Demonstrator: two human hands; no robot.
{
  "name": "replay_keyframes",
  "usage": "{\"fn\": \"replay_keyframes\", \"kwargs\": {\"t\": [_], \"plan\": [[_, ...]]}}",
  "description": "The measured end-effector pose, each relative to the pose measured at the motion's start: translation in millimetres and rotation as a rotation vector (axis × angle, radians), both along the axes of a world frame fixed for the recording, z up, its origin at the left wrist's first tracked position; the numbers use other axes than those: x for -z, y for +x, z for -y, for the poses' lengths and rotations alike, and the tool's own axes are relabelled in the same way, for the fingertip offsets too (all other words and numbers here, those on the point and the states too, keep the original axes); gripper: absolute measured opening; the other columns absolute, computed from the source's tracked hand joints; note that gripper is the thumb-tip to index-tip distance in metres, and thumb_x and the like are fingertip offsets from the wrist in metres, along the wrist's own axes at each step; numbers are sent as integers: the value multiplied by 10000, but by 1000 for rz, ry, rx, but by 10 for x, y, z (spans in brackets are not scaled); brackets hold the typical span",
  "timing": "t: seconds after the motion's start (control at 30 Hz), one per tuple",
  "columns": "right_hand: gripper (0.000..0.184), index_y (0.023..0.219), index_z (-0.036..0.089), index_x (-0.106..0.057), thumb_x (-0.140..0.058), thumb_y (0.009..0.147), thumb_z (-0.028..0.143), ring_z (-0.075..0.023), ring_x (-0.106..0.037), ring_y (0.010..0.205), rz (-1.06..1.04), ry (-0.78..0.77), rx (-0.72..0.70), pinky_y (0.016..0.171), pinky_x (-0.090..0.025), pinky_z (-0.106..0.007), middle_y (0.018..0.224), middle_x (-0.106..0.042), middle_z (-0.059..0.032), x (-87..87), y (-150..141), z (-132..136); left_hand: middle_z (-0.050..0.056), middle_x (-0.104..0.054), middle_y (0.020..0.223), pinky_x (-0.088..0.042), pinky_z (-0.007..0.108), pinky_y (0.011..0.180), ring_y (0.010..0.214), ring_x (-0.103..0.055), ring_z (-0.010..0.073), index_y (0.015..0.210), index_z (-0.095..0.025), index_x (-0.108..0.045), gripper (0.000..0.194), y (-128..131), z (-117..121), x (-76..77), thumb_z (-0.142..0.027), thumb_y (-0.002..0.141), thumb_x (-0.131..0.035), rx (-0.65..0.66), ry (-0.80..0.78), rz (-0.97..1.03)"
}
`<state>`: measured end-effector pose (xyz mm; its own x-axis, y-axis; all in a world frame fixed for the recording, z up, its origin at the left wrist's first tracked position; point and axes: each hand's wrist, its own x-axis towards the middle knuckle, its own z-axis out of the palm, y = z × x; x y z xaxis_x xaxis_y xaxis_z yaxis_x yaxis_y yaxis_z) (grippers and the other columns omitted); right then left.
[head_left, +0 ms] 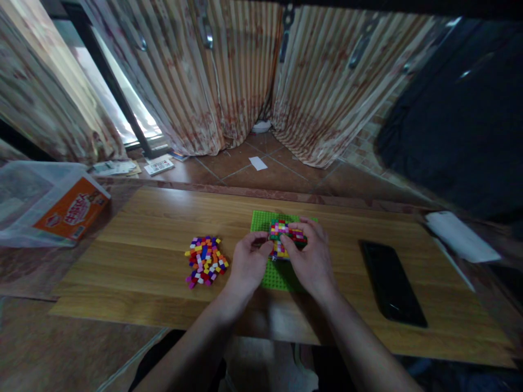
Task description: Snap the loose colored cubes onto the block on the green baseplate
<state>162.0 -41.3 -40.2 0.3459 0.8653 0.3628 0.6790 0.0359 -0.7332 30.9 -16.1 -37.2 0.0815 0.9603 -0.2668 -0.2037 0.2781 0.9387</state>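
Observation:
A multicoloured build of small toy bricks (281, 231) sits over a green studded baseplate (274, 281) in the middle of the table. My right hand (314, 262) grips its right side, thumb on the near top and fingers round the far edge. At the left edge, the thumb and forefinger of my left hand (250, 261) are closed against the build. Whether a loose brick is between those fingertips is too small to tell. Left of my left hand lies a loose pile of small coloured bricks (206, 260).
On the wooden table (151, 261), a black phone-like slab (392, 283) lies to the right. A clear plastic bin (24, 218) with an orange label stands at the far left. White folded material (461, 237) lies at the right end. Curtains (241, 81) hang beyond.

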Motion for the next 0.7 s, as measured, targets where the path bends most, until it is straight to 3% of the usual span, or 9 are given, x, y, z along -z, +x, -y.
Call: {"fn": "replay_keyframes", "kwargs": {"t": [0.43, 0.7], "plan": [[218, 1025, 234, -663, -595, 845, 336, -285, -502, 1250, -86, 5, -17, 1068, -398, -515, 1260, -530, -115, 114, -28, -18, 37, -707, 782, -462, 263, 631, 650, -616, 150, 863, -169, -710, 167, 41, -27, 129, -191, 699, -730, -9, 92, -167], [339, 1079, 223, -677, -600, 857, 467, -275, -521, 1254, -196, -6, -45, 1078, -383, -508, 1294, -570, -123, 92, 103, 9, 38, -718, 790, -487, 267, 643, 656, -638, 152, 905, -165, -705, 212, -14, -26, 217, -231, 709, -750, 43, 94, -155]]}}
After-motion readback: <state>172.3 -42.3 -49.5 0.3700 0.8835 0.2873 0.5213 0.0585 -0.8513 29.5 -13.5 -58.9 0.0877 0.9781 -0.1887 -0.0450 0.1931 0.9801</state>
